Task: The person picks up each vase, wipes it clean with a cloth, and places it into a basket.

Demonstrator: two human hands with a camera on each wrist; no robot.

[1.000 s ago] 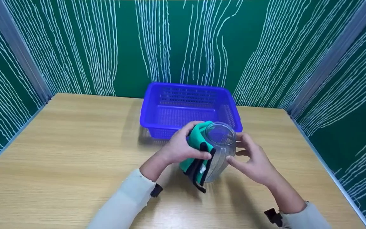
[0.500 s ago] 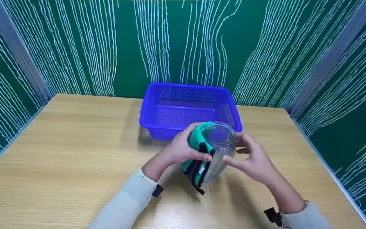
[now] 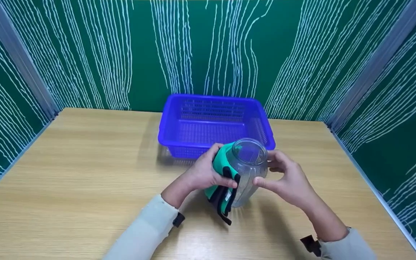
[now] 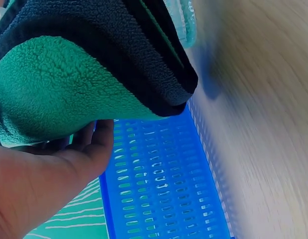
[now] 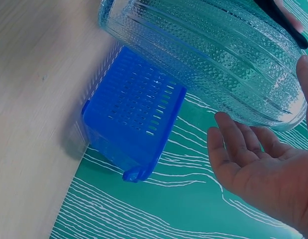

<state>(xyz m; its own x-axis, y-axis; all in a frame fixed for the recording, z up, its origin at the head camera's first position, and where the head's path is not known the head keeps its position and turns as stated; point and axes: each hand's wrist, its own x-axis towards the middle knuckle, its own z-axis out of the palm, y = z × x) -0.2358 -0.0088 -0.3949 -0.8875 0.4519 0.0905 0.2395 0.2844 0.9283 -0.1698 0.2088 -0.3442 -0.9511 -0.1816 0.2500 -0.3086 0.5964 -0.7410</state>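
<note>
In the head view a clear glass jar [image 3: 250, 180] stands between my hands, its round mouth upward. The right wrist view shows its ribbed, dimpled wall. Around the jar's left side lies a green and dark grey cloth [image 3: 224, 159] with black edging, its lower end hanging loose. My left hand [image 3: 206, 171] grips cloth and jar together, thumb on the near side and fingers behind, mostly hidden. On the other side my right hand [image 3: 287, 182] holds the jar between thumb and curled fingers. Whether the jar's base touches the table I cannot tell.
A purple-blue plastic basket [image 3: 208, 144] with slotted walls stands just behind the jar, close to my left fingers. Under everything is a wooden tabletop [image 3: 103, 162]. Green panels [image 3: 143, 54] with white wavy lines enclose the back and sides.
My left hand and the cloth have slid slightly down and left along the jar, baring more of its shoulder. My right thumb has shifted a little left on the glass.
</note>
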